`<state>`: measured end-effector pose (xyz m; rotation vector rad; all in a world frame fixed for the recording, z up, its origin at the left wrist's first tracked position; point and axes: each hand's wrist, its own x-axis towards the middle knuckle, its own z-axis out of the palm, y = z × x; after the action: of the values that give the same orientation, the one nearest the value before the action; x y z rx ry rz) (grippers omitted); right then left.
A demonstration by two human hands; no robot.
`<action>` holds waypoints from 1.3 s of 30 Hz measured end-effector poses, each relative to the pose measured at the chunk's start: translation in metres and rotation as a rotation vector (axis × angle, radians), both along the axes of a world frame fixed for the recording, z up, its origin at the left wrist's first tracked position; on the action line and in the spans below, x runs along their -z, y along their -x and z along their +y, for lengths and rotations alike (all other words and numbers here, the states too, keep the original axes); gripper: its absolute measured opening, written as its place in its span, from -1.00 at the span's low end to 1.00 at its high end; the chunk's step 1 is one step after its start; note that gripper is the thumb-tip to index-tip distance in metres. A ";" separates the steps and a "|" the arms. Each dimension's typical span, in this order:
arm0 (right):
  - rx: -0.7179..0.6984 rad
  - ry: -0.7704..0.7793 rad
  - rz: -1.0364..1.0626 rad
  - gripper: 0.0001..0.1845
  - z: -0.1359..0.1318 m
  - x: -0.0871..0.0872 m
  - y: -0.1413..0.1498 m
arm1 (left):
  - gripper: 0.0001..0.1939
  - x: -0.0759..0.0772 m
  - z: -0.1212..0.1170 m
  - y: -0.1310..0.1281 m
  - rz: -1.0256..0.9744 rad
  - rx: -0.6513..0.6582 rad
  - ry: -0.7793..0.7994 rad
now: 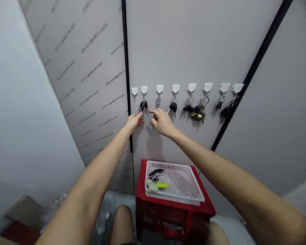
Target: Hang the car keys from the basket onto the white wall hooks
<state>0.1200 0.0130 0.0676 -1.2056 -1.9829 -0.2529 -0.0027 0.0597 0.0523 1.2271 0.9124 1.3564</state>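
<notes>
A bunch of keys with black heads [143, 105] hangs from the second white hook from the left. Just below it is my left hand [135, 121], fingers stretched out and fingertips at the lower ends of the keys; whether they touch is unclear. To the right of that bunch, my right hand [163, 122] has its thumb and index finger apart, the index fingertip close to the keys. Partly behind my right hand, another key set [158, 102] hangs from the third hook.
More hooks along the panel [199, 51] carry key bunches [172, 107], including a brass-coloured one [198, 115]. Below, a white plastic basket [200, 194] holds a green item [162, 185] and a dark strap [155, 173]. It rests on a red-covered stand [140, 190].
</notes>
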 end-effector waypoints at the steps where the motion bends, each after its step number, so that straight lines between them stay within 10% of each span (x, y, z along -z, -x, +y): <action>1: -0.021 0.028 -0.015 -0.66 -0.005 0.013 -0.006 | -0.84 0.011 -0.003 0.002 0.039 -0.031 0.007; 9: -0.096 0.612 -0.182 -0.72 -0.045 0.137 -0.045 | -0.83 0.131 -0.050 -0.001 0.369 0.038 0.112; 14: -0.200 0.780 -0.136 -0.71 -0.057 0.175 -0.056 | -0.80 0.176 -0.079 -0.010 0.670 0.135 -0.047; 26: -0.182 0.971 0.149 -0.61 -0.050 0.182 -0.066 | -0.80 0.185 -0.104 -0.015 1.019 0.113 -0.293; 34: 0.099 0.829 -0.218 -0.68 -0.024 0.200 -0.032 | -0.83 0.190 -0.105 -0.014 0.950 0.078 -0.279; 39: 0.160 0.751 -0.266 -0.76 -0.032 0.181 -0.037 | -0.78 0.185 -0.105 -0.014 0.849 0.056 -0.233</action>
<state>0.1566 -0.0187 -0.1135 -1.8788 -2.2991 0.3048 0.0111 -0.0448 -0.1327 2.0586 1.2945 0.8882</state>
